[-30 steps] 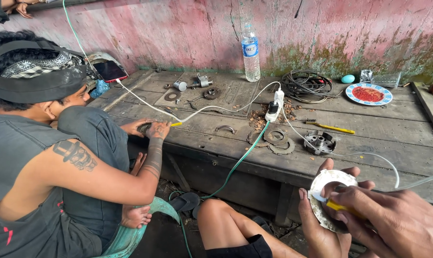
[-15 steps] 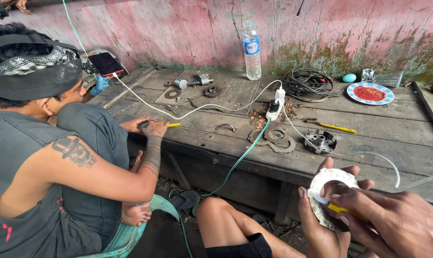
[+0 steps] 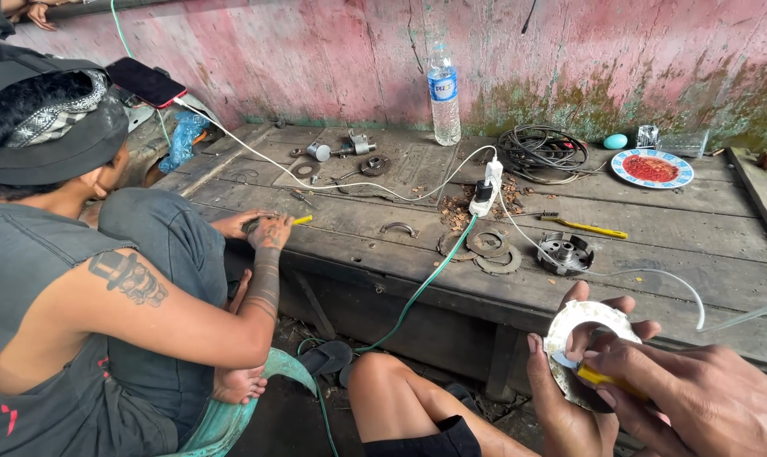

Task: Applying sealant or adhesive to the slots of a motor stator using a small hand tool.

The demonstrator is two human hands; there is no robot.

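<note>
My left hand (image 3: 561,393) is curled under a round disc (image 3: 580,334), palm up, fingers wrapped over its far edge and thumb side along its near edge. The disc is whitish with a worn metallic rim and stands nearly upright, face tilted toward me. My right hand (image 3: 705,402) is closed around a yellow tool (image 3: 605,378), tip pressed to the lower face of the disc. The tool's long axis runs from lower right toward upper left, so it meets the disc from my right side. Both hands are touching the work; the left carries it, the right only contacts it through the tool. How firm either grip is, I cannot tell.

The disc sits low in the right of the head view, over my bare knee (image 3: 392,389) and just before the edge of the wooden bench (image 3: 671,228).

On the bench, near the disc: a toothed metal hub (image 3: 565,251), flat rings (image 3: 489,247), a second yellow-handled tool (image 3: 585,227). A white adapter (image 3: 486,188) with white and green cables lies mid-bench. Farther back: a water bottle (image 3: 442,93), a coil of black cable (image 3: 543,151), a plate (image 3: 652,167) with red residue.

To my left a seated person (image 3: 70,279) works separately, both hands (image 3: 261,227) on a small yellow-tipped item at the bench edge, well apart from mine.
</note>
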